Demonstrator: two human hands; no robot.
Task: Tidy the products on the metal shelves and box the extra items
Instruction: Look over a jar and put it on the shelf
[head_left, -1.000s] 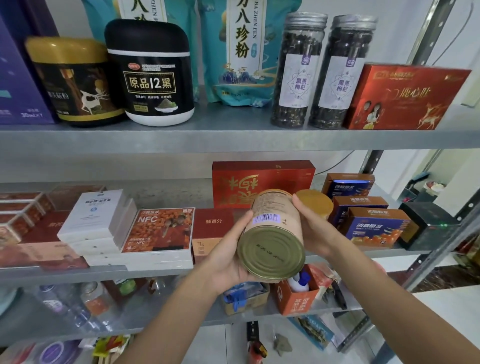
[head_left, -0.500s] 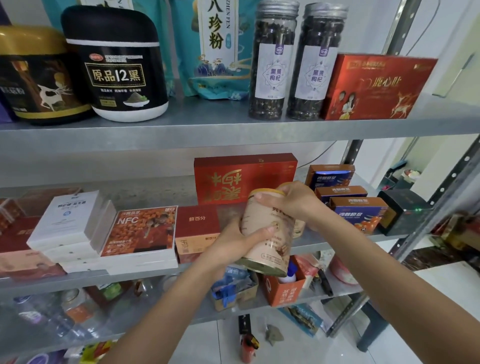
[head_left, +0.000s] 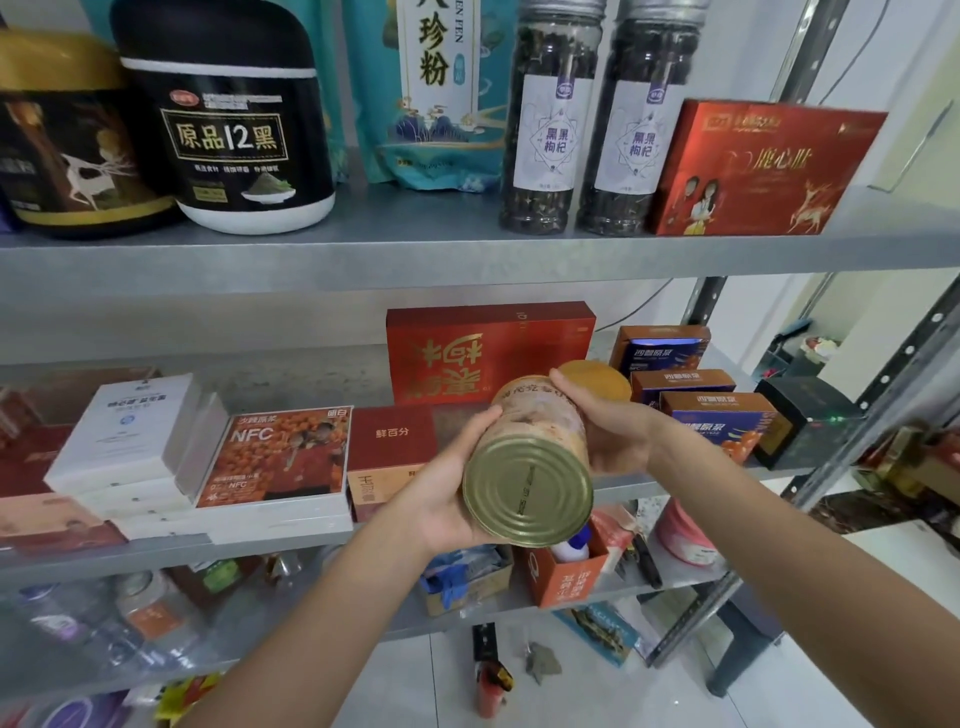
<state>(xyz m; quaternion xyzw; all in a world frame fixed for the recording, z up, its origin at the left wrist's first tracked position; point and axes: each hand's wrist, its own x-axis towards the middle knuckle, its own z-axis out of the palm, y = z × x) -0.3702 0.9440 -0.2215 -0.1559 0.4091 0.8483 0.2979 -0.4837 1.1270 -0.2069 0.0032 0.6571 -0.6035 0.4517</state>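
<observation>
shiny gold metal can base (head_left: 527, 491), matt grey metal shelf (head_left: 467, 254), glossy cardboard boxes (head_left: 763, 166)

- White tiled floor (head_left: 415, 691) occupied bottom of view.
- Red-and-black object (head_left: 489, 686) lay on floor; grey scrap (head_left: 540, 667) just beside it.
- Dark furniture leg (head_left: 737, 644) stood at right.

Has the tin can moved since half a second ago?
Yes: the tin can has tipped from near upright to base facing the camera, still just below the red box.
</observation>
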